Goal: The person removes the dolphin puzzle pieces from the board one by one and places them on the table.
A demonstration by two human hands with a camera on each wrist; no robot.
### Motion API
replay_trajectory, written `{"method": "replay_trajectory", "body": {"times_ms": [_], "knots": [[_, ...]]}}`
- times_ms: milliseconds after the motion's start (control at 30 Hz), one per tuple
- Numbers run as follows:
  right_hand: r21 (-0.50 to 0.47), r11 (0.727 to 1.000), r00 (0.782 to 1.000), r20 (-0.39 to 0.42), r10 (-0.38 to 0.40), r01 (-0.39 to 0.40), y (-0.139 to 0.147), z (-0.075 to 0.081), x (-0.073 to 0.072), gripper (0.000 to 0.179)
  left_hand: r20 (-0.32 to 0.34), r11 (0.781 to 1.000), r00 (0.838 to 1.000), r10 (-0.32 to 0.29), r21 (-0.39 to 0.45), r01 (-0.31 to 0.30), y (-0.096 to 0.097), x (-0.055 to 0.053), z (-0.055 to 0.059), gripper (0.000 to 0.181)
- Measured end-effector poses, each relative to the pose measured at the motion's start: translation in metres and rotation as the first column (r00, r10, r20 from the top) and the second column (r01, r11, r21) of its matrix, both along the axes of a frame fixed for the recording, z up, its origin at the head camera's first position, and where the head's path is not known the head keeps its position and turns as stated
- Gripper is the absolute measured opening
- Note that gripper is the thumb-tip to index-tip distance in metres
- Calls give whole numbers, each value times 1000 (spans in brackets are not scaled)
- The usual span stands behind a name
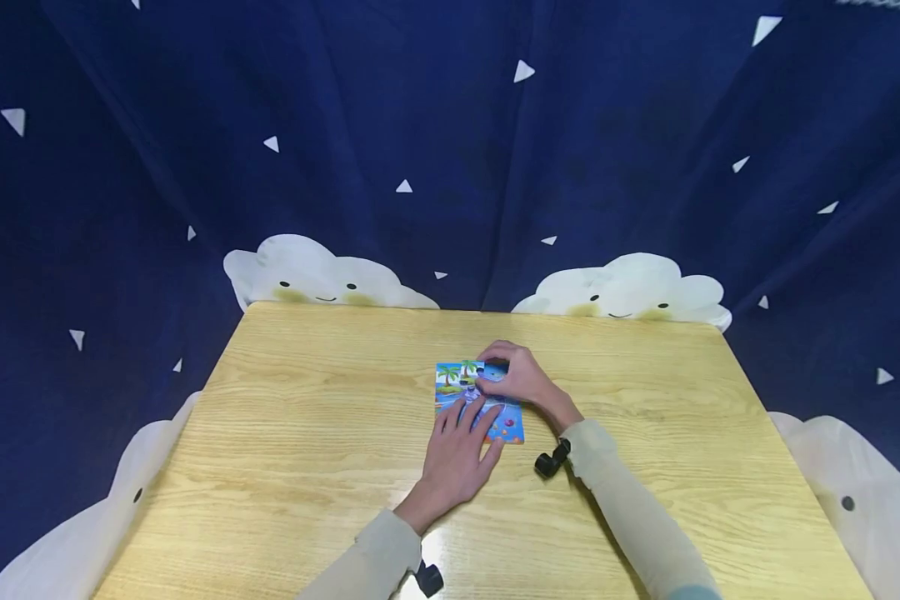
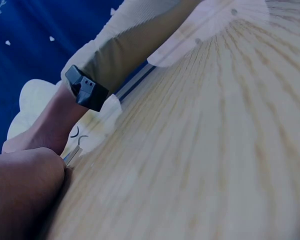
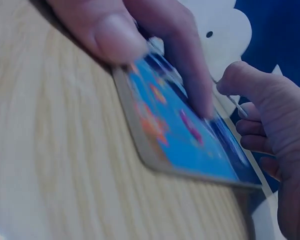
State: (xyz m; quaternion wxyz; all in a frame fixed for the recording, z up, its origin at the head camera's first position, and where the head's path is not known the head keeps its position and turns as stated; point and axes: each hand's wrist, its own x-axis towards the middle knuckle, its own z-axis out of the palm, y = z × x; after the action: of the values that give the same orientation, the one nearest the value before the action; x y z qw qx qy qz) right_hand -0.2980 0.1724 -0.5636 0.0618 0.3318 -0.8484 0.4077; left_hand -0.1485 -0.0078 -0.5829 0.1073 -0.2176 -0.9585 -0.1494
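Note:
A colourful picture puzzle (image 1: 512,428) with a palm tree and blue sea lies flat on the table. My left hand (image 1: 454,457) rests on its lower part, fingers spread and mostly straight over the picture. Above the upper part, my right hand (image 1: 525,377) pinches a small puzzle piece (image 1: 471,368) with a palm tree on it between thumb and fingers. In the right wrist view the piece (image 3: 237,106) shows as a thin edge, tilted over the board. The left hand's fingers hide part of the picture.
The puzzle lies on a light wooden table (image 1: 307,417), toward its far side. A dark blue curtain (image 1: 450,125) with white triangles and clouds hangs around the table's back and sides. Each wrist carries a small black camera (image 1: 551,460).

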Motion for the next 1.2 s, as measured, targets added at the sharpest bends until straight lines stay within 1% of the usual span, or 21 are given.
{"method": "replay_trajectory", "body": {"times_ms": [133, 267, 467, 533, 667, 733, 867, 967, 1067, 1200], "knots": [[-12, 999, 999, -2, -46, 46, 12, -1, -1, 35, 19, 1000, 1000, -1, -13, 1, -1, 0, 0, 55], [-21, 998, 998, 15, -58, 58, 25, -1, -2, 35, 32, 1000, 999, -8, -11, 9, -2, 0, 0, 55], [6, 993, 993, -5, -115, 115, 48, 0, -5, 35, 3, 1000, 1000, -12, 10, 12, -2, 0, -1, 54], [5, 990, 990, 1, -139, 139, 56, 0, -7, 35, -7, 1000, 1000, -14, 18, 14, -3, 0, -1, 53], [-6, 985, 984, 42, -173, 173, 72, 0, -10, 33, -21, 999, 1000, -14, 29, 15, -3, 0, -3, 52], [1, 982, 981, 43, -187, 187, 79, -2, -12, 32, -32, 999, 999, -13, 32, 14, -2, 0, -3, 52], [36, 977, 977, -3, -212, 212, 93, -6, -17, 32, -57, 999, 998, -11, 32, 13, -2, 0, -5, 52], [63, 973, 975, -33, -222, 223, 101, -7, -21, 33, -58, 1000, 998, -10, 27, 12, -2, 0, -5, 52], [94, 968, 972, -38, -231, 234, 107, -6, -24, 34, -48, 1000, 999, -7, 25, 9, -2, 1, -3, 52], [136, 961, 970, -8, -242, 240, 113, -2, -28, 31, -31, 1000, 999, -5, 28, 6, -2, 1, 0, 53]]}}
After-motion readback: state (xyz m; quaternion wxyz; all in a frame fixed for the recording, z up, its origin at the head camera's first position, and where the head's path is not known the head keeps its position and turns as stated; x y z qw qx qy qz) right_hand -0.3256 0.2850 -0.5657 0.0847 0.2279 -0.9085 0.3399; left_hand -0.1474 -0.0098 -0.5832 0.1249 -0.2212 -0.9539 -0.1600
